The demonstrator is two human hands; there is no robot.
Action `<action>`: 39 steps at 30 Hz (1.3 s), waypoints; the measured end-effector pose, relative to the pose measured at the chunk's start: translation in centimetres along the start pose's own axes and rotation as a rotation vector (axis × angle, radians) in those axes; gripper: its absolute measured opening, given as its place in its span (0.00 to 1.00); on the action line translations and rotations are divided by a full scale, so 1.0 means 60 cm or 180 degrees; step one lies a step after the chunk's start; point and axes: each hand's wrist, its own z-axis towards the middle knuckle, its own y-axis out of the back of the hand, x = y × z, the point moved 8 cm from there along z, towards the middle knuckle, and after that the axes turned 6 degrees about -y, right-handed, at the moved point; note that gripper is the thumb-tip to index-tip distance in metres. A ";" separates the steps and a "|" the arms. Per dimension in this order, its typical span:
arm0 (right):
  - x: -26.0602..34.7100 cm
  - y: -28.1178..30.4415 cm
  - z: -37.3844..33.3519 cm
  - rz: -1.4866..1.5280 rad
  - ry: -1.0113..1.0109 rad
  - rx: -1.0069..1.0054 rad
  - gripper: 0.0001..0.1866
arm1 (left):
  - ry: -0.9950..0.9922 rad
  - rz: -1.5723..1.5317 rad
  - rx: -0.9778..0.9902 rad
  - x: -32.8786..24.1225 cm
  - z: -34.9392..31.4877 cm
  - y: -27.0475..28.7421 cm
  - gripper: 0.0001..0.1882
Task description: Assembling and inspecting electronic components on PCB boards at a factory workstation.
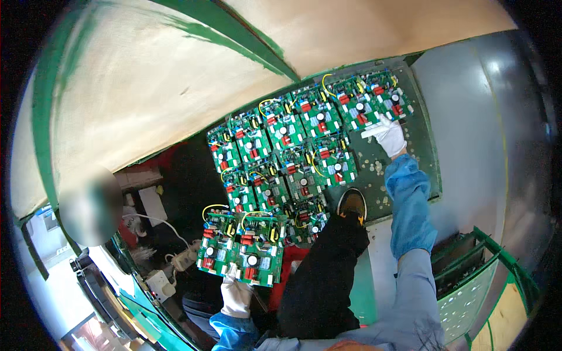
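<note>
My left hand [236, 297], in a white glove with a blue sleeve cover, grips the near edge of a green circuit board [232, 253]. This board is a double one, with red, black and yellow parts and yellow wires, and it is held up in front of me. My right hand [389, 137], also gloved in white, is at the near edge of another double circuit board [366, 105] at the far right of the rows. Its fingers close on that edge, their tips partly hidden. Several more circuit boards [304, 181] lie side by side on a dark green surface [422, 153].
A beige panel with a green frame [257, 41] rises behind the boards. My shoe [352, 205] is by the surface's near edge. At left are a power strip [186, 257] with cables and a blurred patch. A green-framed rack [477, 286] stands at lower right.
</note>
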 end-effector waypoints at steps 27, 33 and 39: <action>-0.020 0.083 0.068 0.0118 -0.0305 -0.0891 0.14 | 0.0323 0.0078 0.0250 0.085 0.074 -0.079 0.18; 0.011 0.132 0.056 -0.0284 0.0112 -0.1046 0.18 | 0.0744 -0.0179 0.0356 0.115 0.066 -0.067 0.18; 0.008 0.127 0.036 -0.1612 -0.0041 -0.1942 0.18 | 0.0541 -0.0120 0.0149 0.098 0.074 -0.045 0.18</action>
